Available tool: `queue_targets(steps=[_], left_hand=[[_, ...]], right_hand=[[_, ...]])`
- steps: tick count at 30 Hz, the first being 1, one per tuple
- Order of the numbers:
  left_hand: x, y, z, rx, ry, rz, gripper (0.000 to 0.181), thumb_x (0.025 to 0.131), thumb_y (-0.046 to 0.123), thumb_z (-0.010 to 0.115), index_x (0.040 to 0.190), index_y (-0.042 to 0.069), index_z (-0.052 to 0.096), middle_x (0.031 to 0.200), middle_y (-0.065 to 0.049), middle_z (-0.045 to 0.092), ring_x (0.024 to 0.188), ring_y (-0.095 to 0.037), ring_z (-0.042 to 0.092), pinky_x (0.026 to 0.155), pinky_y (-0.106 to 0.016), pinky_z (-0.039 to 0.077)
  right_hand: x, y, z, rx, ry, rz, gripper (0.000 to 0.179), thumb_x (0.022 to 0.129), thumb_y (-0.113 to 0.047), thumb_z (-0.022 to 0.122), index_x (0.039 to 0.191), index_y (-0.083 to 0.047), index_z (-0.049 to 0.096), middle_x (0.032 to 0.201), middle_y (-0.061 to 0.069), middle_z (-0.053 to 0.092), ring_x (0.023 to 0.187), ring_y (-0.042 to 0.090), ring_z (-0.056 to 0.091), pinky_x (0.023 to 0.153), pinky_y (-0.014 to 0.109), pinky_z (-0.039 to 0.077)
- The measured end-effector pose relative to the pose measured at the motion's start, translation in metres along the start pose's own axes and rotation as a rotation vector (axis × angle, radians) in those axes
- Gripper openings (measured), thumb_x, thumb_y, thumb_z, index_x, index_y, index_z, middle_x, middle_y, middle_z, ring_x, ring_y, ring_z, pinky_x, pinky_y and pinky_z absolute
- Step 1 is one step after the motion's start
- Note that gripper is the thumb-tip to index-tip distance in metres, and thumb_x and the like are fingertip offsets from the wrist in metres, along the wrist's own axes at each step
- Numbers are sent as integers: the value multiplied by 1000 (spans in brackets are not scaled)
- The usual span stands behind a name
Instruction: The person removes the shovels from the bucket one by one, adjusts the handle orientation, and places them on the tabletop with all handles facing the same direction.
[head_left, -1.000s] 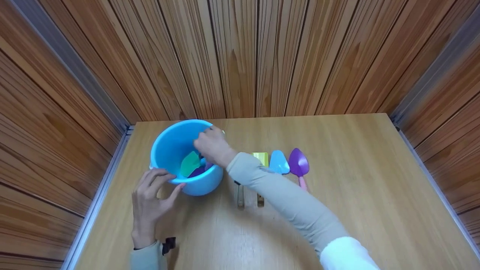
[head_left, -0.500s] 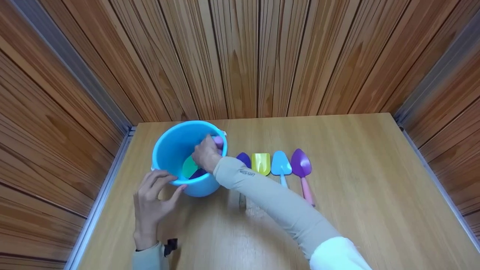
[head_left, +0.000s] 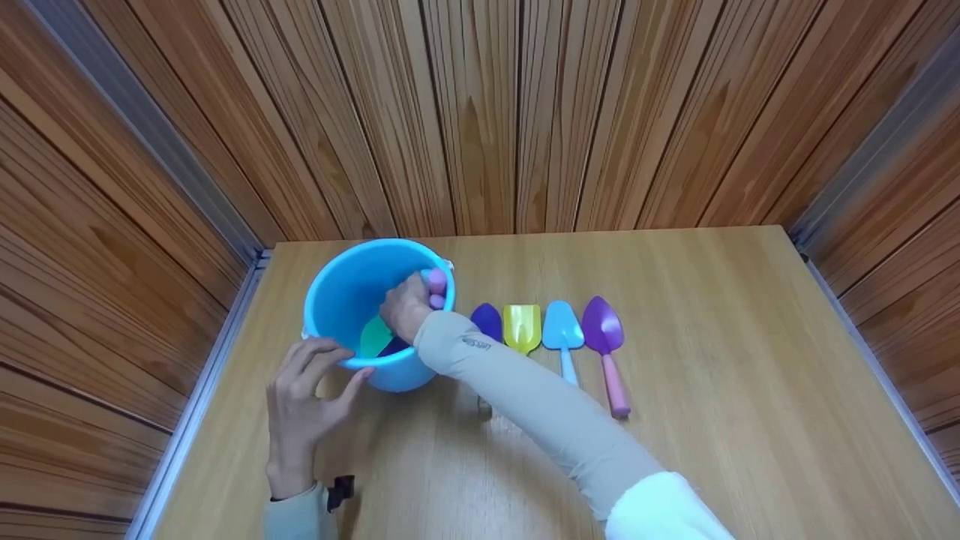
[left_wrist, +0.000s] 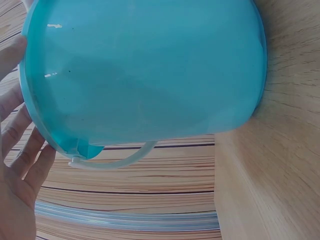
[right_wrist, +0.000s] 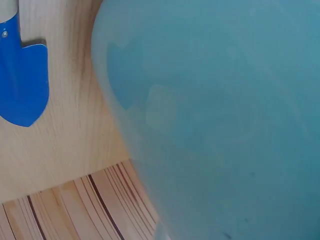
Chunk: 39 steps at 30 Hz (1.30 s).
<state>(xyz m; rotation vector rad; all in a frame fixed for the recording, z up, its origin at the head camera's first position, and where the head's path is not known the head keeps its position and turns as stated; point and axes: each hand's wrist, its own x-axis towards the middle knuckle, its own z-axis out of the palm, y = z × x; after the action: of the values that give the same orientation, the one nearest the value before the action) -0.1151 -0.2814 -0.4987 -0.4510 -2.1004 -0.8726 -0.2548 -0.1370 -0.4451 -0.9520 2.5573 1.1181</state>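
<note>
A light-blue bucket (head_left: 401, 377) stands at the table's left, seen from outside in the left wrist view as bucket wall (left_wrist: 150, 65). My left hand (head_left: 300, 405) holds its near-left rim, fingertips over the edge and thumb outside; in the left wrist view the left hand (left_wrist: 20, 155) spreads along the rim. My right hand (head_left: 407, 307) reaches down inside the bucket, its fingers hidden. Beside it, pink handle ends (head_left: 436, 281) lean on the right inner wall. A green blade (head_left: 373, 339) and a dark purple blade (head_left: 394, 346) lie below. The right wrist view shows mostly bucket wall (right_wrist: 215, 100).
Right of the bucket lie small trowels in a row: dark blue (head_left: 487, 321), yellow (head_left: 522, 327), light blue (head_left: 562, 327) and purple with a pink handle (head_left: 602, 327). My right forearm (head_left: 540, 397) crosses over some handles. Wood-panelled walls (head_left: 487, 120) enclose the table.
My right hand has moved down from beside the bucket's right rim into the bucket, and pink handle ends now show beside it. The left hand stays at the rim.
</note>
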Motion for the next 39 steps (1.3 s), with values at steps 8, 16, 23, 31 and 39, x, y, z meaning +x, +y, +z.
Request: queue_targets(steps=[8, 16, 23, 31, 39], left_hand=[[1, -1, -1, -11, -7, 46, 44, 71, 15, 100, 111, 12, 83, 112, -1, 79, 111, -21, 71, 112, -23, 50], [4, -1, -4, -7, -12, 57, 45, 71, 14, 100, 111, 12, 82, 112, -2, 78, 110, -21, 71, 111, -23, 51], [6, -2, -3, -15, -12, 59, 45, 71, 13, 100, 112, 12, 82, 112, -2, 78, 110, -21, 71, 112, -23, 51], [7, -4, -1, -41, -9, 58, 46, 71, 11, 99, 114, 12, 82, 114, -2, 78, 111, -25, 71, 114, -26, 51], [2, -4, -2, -32, -11, 55, 45, 70, 11, 100, 112, 12, 82, 112, -3, 78, 109, -24, 71, 111, -23, 51]], right_hand=[[2, 0, 2, 90, 9, -6, 37, 103, -51, 64, 125, -22, 71, 79, -4, 64, 66, 14, 61, 56, 24, 49], [2, 1, 2, 64, 91, -20, 34, 104, -50, 62, 120, -22, 74, 78, -5, 66, 67, 14, 62, 66, 24, 55], [4, 5, 1, -34, 232, 10, 33, 107, -49, 57, 106, -21, 75, 72, -6, 61, 61, 12, 56, 59, 23, 46], [0, 11, -4, -90, 296, 43, 31, 106, -49, 59, 107, -23, 76, 76, -7, 63, 69, 14, 57, 72, 24, 51], [-14, 20, -17, -78, 363, 23, 30, 105, -46, 62, 120, -23, 75, 98, -2, 73, 91, 19, 65, 92, 34, 57]])
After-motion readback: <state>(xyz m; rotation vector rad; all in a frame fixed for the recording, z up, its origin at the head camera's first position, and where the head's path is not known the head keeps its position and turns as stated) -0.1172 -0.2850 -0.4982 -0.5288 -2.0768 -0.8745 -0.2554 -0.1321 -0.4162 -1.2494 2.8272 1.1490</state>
